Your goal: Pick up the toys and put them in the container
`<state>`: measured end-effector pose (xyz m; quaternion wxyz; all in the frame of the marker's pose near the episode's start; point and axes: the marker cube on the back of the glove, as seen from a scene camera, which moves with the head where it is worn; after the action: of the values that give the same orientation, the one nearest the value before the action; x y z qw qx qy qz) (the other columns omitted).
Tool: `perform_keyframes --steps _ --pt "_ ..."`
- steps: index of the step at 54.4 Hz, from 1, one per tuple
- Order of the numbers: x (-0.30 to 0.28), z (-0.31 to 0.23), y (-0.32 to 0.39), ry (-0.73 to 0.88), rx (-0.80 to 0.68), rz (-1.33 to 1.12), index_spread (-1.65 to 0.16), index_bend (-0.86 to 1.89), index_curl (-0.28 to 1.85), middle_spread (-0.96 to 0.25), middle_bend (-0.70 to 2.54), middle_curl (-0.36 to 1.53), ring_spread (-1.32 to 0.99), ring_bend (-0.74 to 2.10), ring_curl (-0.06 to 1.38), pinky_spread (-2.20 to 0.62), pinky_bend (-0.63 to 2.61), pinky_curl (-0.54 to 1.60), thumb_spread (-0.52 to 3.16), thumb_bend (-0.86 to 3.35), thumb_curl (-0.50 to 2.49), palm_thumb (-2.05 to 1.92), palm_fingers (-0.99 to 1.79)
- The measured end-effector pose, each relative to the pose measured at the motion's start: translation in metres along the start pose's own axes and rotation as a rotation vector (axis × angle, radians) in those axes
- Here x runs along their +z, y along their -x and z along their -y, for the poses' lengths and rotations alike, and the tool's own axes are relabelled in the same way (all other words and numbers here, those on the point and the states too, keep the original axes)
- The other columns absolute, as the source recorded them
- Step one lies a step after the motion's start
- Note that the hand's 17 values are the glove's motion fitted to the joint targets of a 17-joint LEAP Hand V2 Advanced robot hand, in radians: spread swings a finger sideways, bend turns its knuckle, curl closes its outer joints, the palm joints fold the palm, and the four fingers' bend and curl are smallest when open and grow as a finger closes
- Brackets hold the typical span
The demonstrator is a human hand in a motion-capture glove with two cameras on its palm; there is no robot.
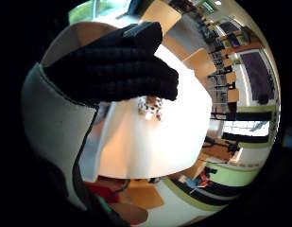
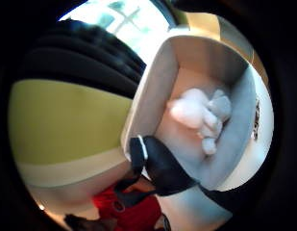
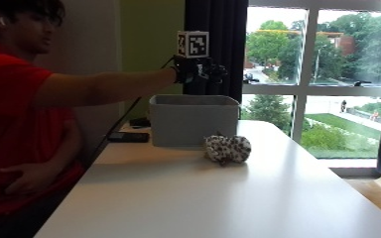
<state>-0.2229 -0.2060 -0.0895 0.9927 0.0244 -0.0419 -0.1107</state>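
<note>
Outside view: the person's gloved right hand (image 3: 199,70) hangs in the air above the grey container (image 3: 194,120), arm stretched out, fingers (image 1: 118,78) loosely curled and holding nothing. White plush toy (image 2: 198,115) lies inside the container (seen from the thumb-side palm view). Spotted plush toy (image 3: 226,148) sits on the white desk (image 3: 197,198), touching or just beside the container's front wall, at its 5 o'clock. Bare hand rests at the person's hip.
</note>
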Motion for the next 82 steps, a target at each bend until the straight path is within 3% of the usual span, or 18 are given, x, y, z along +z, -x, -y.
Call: perform_keyframes --steps 7,21,28,41,51,59,67,70,71,76,82 --pt "0.0 -0.013 -0.08 -0.044 0.091 -0.032 -0.38 0.09 0.58 -0.05 0.15 0.34 0.03 0.21 0.27 0.03 1.25 0.42 1.07 -0.08 0.53 -0.07 -0.21" --pt "0.074 -0.041 -0.196 0.103 0.267 -0.18 -0.36 0.07 0.42 -0.03 0.13 0.3 0.07 0.18 0.27 0.09 1.22 0.38 1.13 -0.04 0.4 -0.03 -0.23" --pt "0.112 -0.033 -0.208 0.184 0.382 -0.159 -0.35 0.08 0.35 -0.02 0.12 0.28 0.08 0.18 0.28 0.1 1.23 0.37 1.16 -0.03 0.37 -0.02 -0.25" --pt "0.158 -0.007 -0.205 0.2 0.366 -0.085 -0.35 0.07 0.25 -0.03 0.15 0.26 0.08 0.23 0.29 0.1 1.26 0.37 1.16 -0.02 0.35 0.0 -0.15" --pt "0.185 0.008 -0.194 0.307 0.308 -0.099 -0.36 0.09 0.2 -0.01 0.11 0.23 0.09 0.3 0.32 0.08 1.36 0.39 1.15 0.0 0.35 0.07 -0.14" --pt "0.182 0.012 -0.189 0.378 0.324 -0.106 -0.43 0.25 0.23 0.04 -0.02 0.14 -0.01 0.76 0.41 -0.15 1.4 0.38 1.2 0.06 0.38 0.25 0.19" --pt "0.178 0.008 -0.189 0.301 0.32 -0.092 -0.45 0.61 0.37 0.04 0.02 0.05 -0.16 0.84 0.43 -0.33 1.42 0.37 1.26 0.11 0.41 0.38 0.4" --pt "0.178 0.005 -0.187 0.248 0.328 -0.092 -0.43 0.65 0.39 -0.02 0.14 0.06 -0.25 0.9 0.44 -0.37 1.37 0.36 1.27 0.13 0.43 0.44 0.59" --pt "0.178 0.004 -0.186 0.233 0.333 -0.104 -0.43 0.67 0.4 0.01 0.05 0.04 -0.24 0.85 0.42 -0.38 1.39 0.36 1.27 0.12 0.42 0.42 0.48" --pt "0.174 -0.011 -0.185 0.158 0.334 -0.16 -0.41 0.65 0.43 -0.13 0.33 0.12 -0.36 0.99 0.45 -0.42 1.22 0.31 1.16 0.16 0.49 0.56 0.88" --pt "0.158 -0.024 -0.189 0.098 0.44 -0.088 -0.39 0.69 0.48 -0.25 0.46 0.18 -0.41 0.99 0.47 -0.45 1.08 0.3 0.95 0.15 0.58 0.65 1.0"
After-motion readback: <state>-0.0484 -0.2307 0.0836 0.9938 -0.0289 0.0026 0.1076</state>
